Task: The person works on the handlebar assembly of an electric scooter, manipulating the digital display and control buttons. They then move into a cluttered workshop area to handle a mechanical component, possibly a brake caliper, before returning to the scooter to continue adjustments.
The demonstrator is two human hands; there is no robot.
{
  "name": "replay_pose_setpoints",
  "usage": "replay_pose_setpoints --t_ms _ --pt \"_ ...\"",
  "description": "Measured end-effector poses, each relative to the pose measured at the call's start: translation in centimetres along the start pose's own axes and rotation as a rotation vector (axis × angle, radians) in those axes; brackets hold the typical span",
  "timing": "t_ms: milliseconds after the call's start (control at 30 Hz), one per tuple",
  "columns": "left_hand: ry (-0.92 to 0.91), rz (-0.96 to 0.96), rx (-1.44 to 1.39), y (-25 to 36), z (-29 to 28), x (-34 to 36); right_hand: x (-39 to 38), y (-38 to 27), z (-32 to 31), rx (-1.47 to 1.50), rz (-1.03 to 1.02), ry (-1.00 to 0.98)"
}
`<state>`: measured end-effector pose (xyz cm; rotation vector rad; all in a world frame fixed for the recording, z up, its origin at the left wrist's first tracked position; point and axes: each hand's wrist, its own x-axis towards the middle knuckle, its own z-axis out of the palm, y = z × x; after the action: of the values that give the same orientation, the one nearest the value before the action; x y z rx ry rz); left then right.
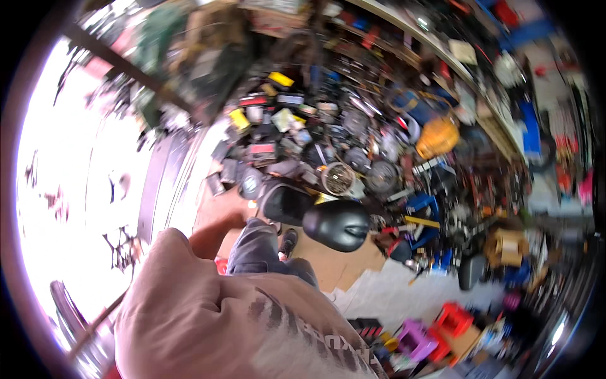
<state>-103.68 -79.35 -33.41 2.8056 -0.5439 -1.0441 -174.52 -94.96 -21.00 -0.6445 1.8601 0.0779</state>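
Note:
My left forearm [216, 234] reaches forward from the sleeve, past my bent leg. Its far end, my left hand [243, 213], is smeared and lies beside a black padded seat [287, 202]. Whether its fingers touch that seat cannot be made out. A second seat, glossy black and rounded [334, 225], sits just to the right, close against the first one. My right hand is out of sight; my shirt [233, 316] fills the lower part of the picture.
Ahead lie a heap of small boxes [262, 151], a round tub of small parts [338, 179] and an orange bag [437, 137]. Brown cardboard [344, 260] covers the floor by my shoe [288, 241]. Purple [416, 340] and red stools [453, 319] stand at lower right.

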Motion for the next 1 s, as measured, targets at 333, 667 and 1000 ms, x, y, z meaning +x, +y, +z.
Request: replay_pose_setpoints --t_ms 333,667,1000 --pt "0.175 -1.538 -1.328 -36.5 22.1 -58.7 21.2 -27.6 4.6 -0.499 -0.8 -0.197" --pt "-0.007 -1.153 -1.696 -37.5 31.6 -49.3 -9.2 -34.3 46.1 -0.606 -0.958 -0.407" --pt "0.601 -1.141 -2.113 -55.7 18.4 -53.8 -32.4 -5.4 80.3 -1.657 -1.0 -0.914"
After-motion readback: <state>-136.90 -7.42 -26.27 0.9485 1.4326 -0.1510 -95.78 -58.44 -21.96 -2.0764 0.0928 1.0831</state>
